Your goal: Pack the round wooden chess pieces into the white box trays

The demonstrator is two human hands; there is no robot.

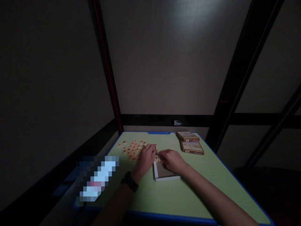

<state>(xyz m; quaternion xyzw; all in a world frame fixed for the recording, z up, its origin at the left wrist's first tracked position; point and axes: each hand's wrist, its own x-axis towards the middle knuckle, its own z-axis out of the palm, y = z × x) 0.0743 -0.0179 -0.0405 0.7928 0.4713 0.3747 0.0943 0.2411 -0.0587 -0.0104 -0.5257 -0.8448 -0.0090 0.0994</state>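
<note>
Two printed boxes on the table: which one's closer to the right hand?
The near box, just beyond the right hand. The far box sits past it, by the table's far edge.

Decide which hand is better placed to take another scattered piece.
Left, probably: the left hand is beside the scattered pieces, though holding a piece; the right hand is farther, at the open box.

The single view looks from the wearer's head, forward and down, over the whole tabletop at moderate range

Dim — faint glare up top
</note>
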